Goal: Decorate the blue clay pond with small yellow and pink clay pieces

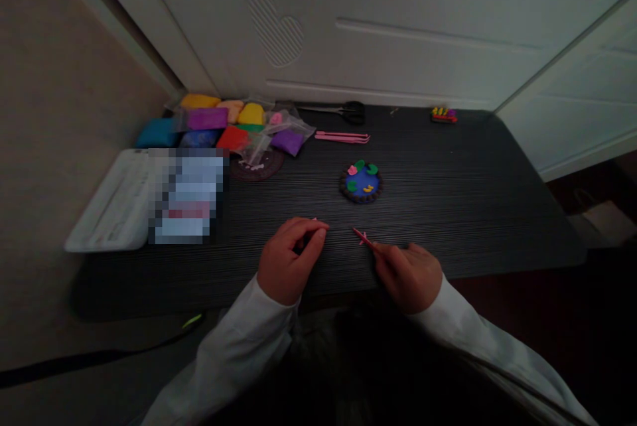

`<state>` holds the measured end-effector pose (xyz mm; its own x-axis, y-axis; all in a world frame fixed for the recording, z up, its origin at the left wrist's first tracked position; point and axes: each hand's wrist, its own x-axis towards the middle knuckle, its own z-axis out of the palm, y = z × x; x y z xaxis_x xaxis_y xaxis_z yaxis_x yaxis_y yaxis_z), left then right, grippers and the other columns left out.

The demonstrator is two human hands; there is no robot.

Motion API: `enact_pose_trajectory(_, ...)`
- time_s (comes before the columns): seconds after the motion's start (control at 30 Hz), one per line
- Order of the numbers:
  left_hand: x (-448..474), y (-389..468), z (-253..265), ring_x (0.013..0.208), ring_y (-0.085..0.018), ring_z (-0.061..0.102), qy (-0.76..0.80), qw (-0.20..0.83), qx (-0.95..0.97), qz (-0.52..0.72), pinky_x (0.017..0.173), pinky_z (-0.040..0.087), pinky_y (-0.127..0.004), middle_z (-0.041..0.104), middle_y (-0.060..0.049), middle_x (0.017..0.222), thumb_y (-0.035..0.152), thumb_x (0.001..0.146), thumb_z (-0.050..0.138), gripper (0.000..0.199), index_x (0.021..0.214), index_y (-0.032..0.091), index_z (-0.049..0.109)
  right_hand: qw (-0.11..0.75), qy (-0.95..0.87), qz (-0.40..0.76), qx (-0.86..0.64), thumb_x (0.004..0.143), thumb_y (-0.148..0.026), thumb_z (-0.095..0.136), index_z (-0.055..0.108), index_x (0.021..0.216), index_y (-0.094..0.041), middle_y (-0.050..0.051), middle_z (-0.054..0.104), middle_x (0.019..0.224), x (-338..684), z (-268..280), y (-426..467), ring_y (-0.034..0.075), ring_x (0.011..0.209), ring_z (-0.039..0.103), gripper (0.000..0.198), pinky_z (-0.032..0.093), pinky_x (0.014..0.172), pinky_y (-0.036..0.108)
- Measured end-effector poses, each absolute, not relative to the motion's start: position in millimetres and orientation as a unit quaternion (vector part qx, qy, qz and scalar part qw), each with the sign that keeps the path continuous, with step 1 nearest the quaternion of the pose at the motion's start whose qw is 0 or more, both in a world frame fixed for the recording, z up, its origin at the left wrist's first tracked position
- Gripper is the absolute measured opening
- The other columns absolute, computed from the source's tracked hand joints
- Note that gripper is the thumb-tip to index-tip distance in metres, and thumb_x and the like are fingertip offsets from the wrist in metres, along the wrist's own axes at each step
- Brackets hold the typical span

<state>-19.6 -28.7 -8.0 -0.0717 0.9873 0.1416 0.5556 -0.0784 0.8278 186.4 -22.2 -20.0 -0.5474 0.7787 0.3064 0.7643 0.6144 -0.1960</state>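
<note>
My left hand (288,255) is closed in a pinch above the dark table, thumb and forefinger pressed together. What sits between those fingertips is too small to make out, though a speck of pink shows just behind them. My right hand (407,273) grips a thin pink pointed clay tool (367,240), its tip angled up and left. Small pale pink clay bits (363,238) lie right by the tool. Beyond both hands sits a round clay pond (363,182), blue inside a dark beaded rim, with green leaves, a pink flower and a yellow piece on it.
Bags of coloured clay (208,119) are heaped at the back left. Near them lie black-handled scissors (352,111), pink tools (342,138) and a dark round mat (259,166). A white tray (112,204) stands left; a small colourful clay piece (444,115) sits back right.
</note>
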Motion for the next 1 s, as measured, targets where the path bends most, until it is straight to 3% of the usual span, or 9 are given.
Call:
enact_pose_trajectory(0.27,-20,-29,-7,0.084,-0.014,0.053,0.62,0.276,0.622,0.391,0.075,0.041,-0.027,0.059,-0.003,0.088,0.026,0.077,0.046,0.016,0.085,0.019,0.059,0.22,-0.839,0.045,-0.495,0.078,-0.021,0.043,0.049,0.105,-0.018,0.005,0.064,0.088,204,-12,-12,0.013,0.066,0.057,0.027,0.04,0.062,0.025)
enact_pose_trajectory(0.57,-17,-28,-8,0.084,-0.015,0.053,0.621,0.237,0.651,0.367,0.074,0.042,-0.028,0.059,-0.002,0.084,0.026,0.073,0.051,0.014,0.083,0.02,0.059,0.188,-0.801,-0.026,-0.568,0.076,-0.025,0.044,0.054,0.102,-0.017,0.008,0.056,0.081,251,-19,23,0.018,0.073,0.052,0.029,0.042,0.066,0.032)
enact_pose_trajectory(0.77,-15,-28,-9,0.089,-0.016,0.053,0.609,0.222,0.672,0.359,0.077,0.041,-0.029,0.06,-0.002,0.084,0.025,0.073,0.05,0.013,0.081,0.02,0.059,0.239,-0.827,-0.049,-0.507,0.071,-0.028,0.053,0.06,0.094,-0.02,0.007,0.055,0.089,233,-14,18,0.019,0.081,0.049,0.025,0.037,0.072,0.035)
enact_pose_trajectory(1.0,-17,-28,-8,0.089,-0.016,0.053,0.62,0.221,0.667,0.351,0.076,0.042,-0.029,0.06,-0.002,0.085,0.026,0.074,0.049,0.015,0.082,0.021,0.06,0.166,-0.901,0.045,-0.397,0.076,-0.033,0.049,0.058,0.098,-0.026,0.002,0.059,0.087,193,-9,14,0.015,0.079,0.049,0.025,0.032,0.071,0.033)
